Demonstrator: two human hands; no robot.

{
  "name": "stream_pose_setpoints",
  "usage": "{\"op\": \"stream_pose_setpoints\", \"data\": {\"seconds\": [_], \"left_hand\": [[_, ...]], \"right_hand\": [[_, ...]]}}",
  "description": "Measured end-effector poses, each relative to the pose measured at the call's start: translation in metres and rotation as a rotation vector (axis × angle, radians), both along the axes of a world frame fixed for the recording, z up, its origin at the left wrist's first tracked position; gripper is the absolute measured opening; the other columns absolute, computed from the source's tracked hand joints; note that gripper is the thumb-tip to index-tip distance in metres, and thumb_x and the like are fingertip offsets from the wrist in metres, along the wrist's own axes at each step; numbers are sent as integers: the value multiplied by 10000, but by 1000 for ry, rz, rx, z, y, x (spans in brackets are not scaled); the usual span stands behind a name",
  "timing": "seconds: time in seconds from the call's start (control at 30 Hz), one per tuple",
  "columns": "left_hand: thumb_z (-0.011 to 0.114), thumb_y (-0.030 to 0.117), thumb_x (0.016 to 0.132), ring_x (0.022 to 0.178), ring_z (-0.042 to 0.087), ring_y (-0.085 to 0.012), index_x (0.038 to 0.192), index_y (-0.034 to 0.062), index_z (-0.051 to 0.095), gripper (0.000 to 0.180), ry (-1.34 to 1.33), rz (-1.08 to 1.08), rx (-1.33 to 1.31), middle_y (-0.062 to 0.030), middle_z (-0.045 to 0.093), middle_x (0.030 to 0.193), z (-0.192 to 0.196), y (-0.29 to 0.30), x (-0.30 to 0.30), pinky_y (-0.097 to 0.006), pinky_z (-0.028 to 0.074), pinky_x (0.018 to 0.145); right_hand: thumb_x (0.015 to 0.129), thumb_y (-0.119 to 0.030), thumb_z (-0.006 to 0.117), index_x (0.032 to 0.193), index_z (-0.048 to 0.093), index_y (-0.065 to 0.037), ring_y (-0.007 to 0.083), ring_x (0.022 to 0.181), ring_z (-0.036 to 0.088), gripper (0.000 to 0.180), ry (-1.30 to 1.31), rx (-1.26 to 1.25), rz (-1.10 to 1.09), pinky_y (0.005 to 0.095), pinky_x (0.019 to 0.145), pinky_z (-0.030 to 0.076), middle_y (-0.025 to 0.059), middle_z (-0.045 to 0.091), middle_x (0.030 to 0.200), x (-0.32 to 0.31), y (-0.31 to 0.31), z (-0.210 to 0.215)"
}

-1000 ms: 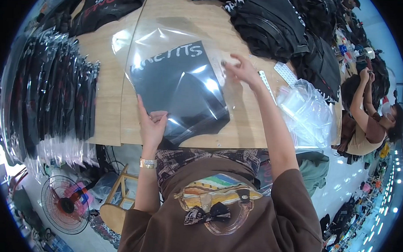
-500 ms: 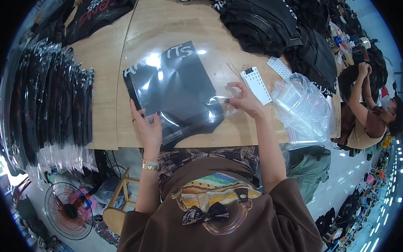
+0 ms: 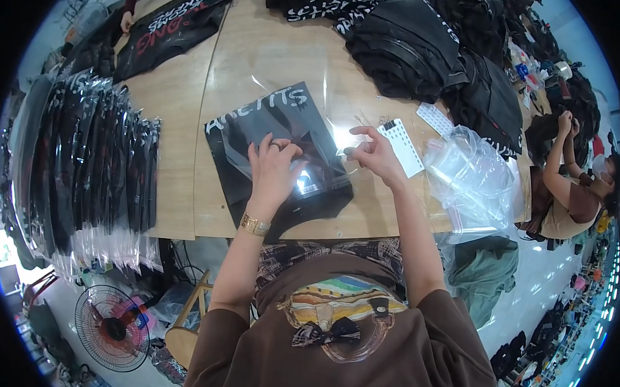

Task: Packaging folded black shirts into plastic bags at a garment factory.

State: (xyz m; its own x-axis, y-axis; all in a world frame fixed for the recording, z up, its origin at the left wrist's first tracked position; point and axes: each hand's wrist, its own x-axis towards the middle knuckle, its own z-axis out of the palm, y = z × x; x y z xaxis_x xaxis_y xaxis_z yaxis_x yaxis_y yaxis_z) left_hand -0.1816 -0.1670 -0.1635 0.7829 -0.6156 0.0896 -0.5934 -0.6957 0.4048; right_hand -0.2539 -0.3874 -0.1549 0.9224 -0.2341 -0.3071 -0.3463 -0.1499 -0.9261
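A folded black garment with white lettering lies tilted on the wooden table in front of me, inside a clear plastic bag whose film reaches past its far edge. My left hand rests on the bagged garment near its middle, fingers bent but apart, with no grip showing. At the garment's right side, my right hand pinches the edge of the clear film between thumb and fingertips. Bright glare on the plastic hides part of that edge.
Bagged black garments stand in a row at the left. Black garments are heaped at the far right. White perforated cards and loose clear bags lie at the right. Across the table, another person's hand touches a printed garment.
My left hand has moved from the garment's left edge onto its middle. My right hand stays at the right edge, pinching the film. The whole view has shifted slightly.
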Motion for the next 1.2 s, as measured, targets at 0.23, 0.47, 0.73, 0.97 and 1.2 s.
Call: {"op": "stream_pose_setpoints", "data": {"seconds": [0.23, 0.47, 0.73, 0.97, 1.2], "left_hand": [[719, 308, 688, 1221, 324, -384, 1110, 127, 532, 496, -3, 126, -11, -121, 469, 1203, -6, -2, 1, -646, 217, 955], [654, 238, 760, 1181, 382, -359, 1000, 100, 565, 290, -33, 151, 73, -97, 507, 1158, -16, 22, 14, -647, 214, 951], [634, 46, 692, 1182, 403, -336, 772, 95, 541, 132, -252, -162, -301, -99, 551, 1080, 16, -12, 4, -482, 292, 979], [574, 13, 701, 1096, 483, -353, 954, 120, 648, 285, -254, -88, -153, -125, 554, 1120, -13, 38, 9, -430, 371, 916], [601, 102, 739, 1106, 478, -338, 960, 70, 649, 229, -227, 264, -203, -115, 588, 1061, -30, 69, -2, -412, 390, 899]], "right_hand": [[769, -136, 647, 1051, 532, -52, 38, 533, 490, 315, -53, -61, -40, 187, 494, 349, -16, 562, 598, 12, 10, -5], [781, -208, 664, 919, 581, -42, 42, 455, 437, 231, -83, -152, -264, 196, 437, 314, -30, 484, 498, 16, 5, -22], [783, -235, 672, 851, 593, -49, 52, 405, 421, 213, -179, -327, -351, 227, 391, 287, -16, 455, 448, 22, 26, -23], [749, -172, 704, 937, 552, -28, 62, 420, 420, 281, -189, -235, -338, 230, 409, 290, 5, 468, 461, 10, 12, -24], [776, -93, 656, 1154, 464, -66, 73, 503, 523, 424, -121, -193, 47, 209, 470, 398, 24, 577, 630, -3, 8, -21]]}}
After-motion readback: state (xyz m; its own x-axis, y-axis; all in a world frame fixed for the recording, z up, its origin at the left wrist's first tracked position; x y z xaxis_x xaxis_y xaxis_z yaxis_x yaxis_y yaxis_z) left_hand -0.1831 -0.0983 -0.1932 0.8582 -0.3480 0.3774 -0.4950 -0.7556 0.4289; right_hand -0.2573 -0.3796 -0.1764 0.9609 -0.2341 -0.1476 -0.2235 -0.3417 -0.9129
